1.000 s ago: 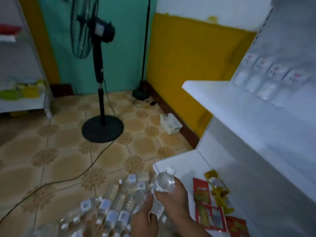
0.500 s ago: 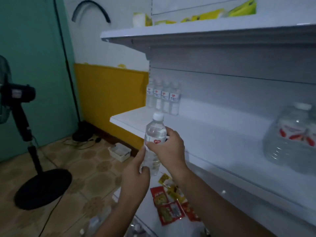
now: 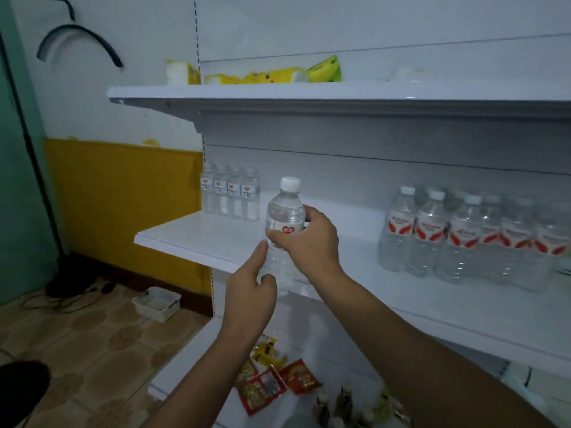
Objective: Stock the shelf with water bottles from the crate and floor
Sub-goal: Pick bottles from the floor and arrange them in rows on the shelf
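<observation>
At the far left of the middle shelf (image 3: 191,239), pushed to the back corner, stands a row of four small bottles (image 3: 230,196) with white labels carrying a red mark; the print is too small for me to read. My left hand (image 3: 250,291) is curled round the lower part of the water bottle (image 3: 282,230), and my right hand (image 3: 312,239) wraps its middle from the right side, thumb across the front. I hold the bottle upright in front of the shelf's front edge, not resting on it. It has a white cap and a clear label with a red badge whose white characters I cannot make out. Between the four small bottles and the pack of larger bottles (image 3: 463,236) on the right, the shelf board lies bare from back to front edge. Those larger bottles wear white labels with red leaf-like strokes; the writing is blurred. On the top shelf (image 3: 278,94) lie yellow packets (image 3: 265,76). On the bottom shelf (image 3: 191,359) lie red and yellow sachets (image 3: 272,378).
</observation>
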### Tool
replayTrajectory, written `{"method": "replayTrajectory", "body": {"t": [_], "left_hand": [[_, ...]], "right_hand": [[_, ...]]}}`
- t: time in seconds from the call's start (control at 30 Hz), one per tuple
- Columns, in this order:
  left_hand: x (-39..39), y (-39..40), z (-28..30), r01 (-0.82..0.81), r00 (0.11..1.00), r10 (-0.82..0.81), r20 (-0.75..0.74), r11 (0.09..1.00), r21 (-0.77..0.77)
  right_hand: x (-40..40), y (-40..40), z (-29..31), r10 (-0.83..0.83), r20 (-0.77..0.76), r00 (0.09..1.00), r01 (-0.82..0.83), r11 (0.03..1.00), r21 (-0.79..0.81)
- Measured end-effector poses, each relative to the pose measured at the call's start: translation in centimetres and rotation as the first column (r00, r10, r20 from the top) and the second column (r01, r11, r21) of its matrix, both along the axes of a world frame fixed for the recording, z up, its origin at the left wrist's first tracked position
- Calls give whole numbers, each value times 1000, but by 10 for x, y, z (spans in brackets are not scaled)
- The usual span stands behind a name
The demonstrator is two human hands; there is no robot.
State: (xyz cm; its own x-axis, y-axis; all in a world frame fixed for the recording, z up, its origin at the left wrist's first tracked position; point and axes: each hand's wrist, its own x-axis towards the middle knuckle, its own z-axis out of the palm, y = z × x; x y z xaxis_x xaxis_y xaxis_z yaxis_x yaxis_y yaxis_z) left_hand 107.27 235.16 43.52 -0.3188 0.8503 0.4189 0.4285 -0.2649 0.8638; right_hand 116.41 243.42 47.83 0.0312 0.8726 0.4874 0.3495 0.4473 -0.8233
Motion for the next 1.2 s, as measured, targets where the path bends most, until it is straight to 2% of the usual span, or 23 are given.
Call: {"method": "replayTrajectory", "body": {"t": [0.13, 0.37, 0.53, 0.67, 0.83, 0.93, 1.0, 1.13, 1.2], "left_hand": [[13, 16, 10, 14, 1000, -13, -28, 999, 36], [8, 71, 9, 16, 999, -16, -35, 1000, -1], [-18, 131, -5, 76, 997, -77, -32, 996, -54], [-52, 196, -23, 63, 997, -68, -33, 988, -141], [-85, 263, -38, 59, 968, -109, -227, 975, -216], [-94, 283, -52, -43, 881, -129, -455, 936, -349], [-99, 286, -63, -61, 804, -173, -569, 928, -368], [-107, 289, -83, -28, 717, -224, -660, 937, -349], [-108, 289, -85, -46, 708, -223, -670, 932, -359]], "right_hand": [[15, 12, 10, -24, -8, 1000, 24, 1000, 10], [10, 66, 8, -40, 12, 999, 41, 999, -6], [-17, 129, -9, -47, 80, 996, 51, 997, -51], [-45, 192, -18, -33, 182, 983, 46, 997, -66], [-81, 270, -32, -65, 232, 970, 92, 990, -107], [-98, 316, -31, -94, 245, 965, 126, 985, -116], [-112, 341, -30, -110, 258, 960, 145, 982, -122], [-137, 384, -31, -137, 293, 946, 179, 976, -125], [-146, 401, -31, -171, 299, 939, 216, 968, -126]]}}
